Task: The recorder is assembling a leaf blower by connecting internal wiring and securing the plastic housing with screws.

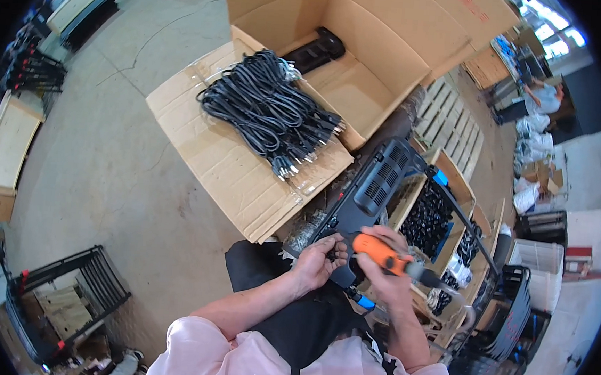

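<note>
My right hand (386,277) is closed around an orange power screwdriver (378,253), slightly blurred, with its front end toward my left hand. My left hand (318,260) rests at the near end of a dark frame, fingers curled together at the tool's tip; whatever they pinch is hidden. A black vented housing (385,174) sits on this frame, and a black tube with blue sleeves (442,178) runs along its right side. On a cardboard flap ahead lies a large bundle of black cables (268,105) with metal-tipped plugs.
Behind the cables stands an open cardboard box (370,88) holding a black plastic part (315,51). To my right, wooden bins (464,188) contain many small black parts. A wooden pallet (452,118) lies beyond. Black metal frames (73,297) stand at lower left. Another person (545,99) works far right.
</note>
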Action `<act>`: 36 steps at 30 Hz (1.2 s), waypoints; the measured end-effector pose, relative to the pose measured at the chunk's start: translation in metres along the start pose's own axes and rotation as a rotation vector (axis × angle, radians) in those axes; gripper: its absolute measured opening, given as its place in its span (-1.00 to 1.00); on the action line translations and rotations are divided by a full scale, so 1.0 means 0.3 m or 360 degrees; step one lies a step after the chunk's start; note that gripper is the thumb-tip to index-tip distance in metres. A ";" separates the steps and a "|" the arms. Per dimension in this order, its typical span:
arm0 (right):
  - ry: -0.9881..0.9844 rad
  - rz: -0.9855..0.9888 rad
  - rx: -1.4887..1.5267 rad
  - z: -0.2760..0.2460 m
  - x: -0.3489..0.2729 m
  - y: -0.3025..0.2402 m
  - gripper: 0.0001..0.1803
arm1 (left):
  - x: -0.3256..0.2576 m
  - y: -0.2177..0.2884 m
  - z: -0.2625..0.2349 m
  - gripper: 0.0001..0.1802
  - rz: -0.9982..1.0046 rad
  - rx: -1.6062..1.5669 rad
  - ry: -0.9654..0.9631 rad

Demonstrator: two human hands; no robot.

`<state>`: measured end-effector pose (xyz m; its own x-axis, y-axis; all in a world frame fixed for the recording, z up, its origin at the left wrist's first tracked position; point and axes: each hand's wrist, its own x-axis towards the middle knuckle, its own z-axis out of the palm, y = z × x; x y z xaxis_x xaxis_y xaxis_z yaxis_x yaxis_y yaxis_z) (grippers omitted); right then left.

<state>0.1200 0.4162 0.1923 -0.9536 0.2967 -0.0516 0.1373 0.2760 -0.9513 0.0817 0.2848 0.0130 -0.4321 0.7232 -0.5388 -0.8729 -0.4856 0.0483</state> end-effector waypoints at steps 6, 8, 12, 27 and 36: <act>0.0643 0.0067 0.0413 -0.219 -0.266 -0.001 -0.33 | -0.017 0.048 0.098 -0.65 -0.0089 0.0259 0.0090; 0.0952 0.0352 0.0598 -0.239 -0.407 0.030 -0.30 | 0.016 0.036 0.163 -0.67 -0.0173 0.0340 0.0022; 0.1447 0.0532 0.0698 -0.185 -0.694 0.093 -0.29 | 0.162 -0.076 0.289 -0.69 -0.0342 0.0524 -0.0152; 0.2407 0.0854 0.1076 0.055 -1.185 0.265 -0.29 | 0.433 -0.420 0.412 -0.48 -0.0012 0.2387 -0.0963; 0.2518 0.0737 0.2032 -0.146 -1.083 0.965 -0.64 | 0.067 -0.509 0.306 -0.32 -0.0474 0.4020 -0.1243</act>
<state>0.4813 0.4396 -0.0529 0.1799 0.6831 -0.7079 -0.6365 -0.4679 -0.6132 0.1854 0.4185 0.0721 0.1673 0.8372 -0.5207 0.7232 0.2547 0.6419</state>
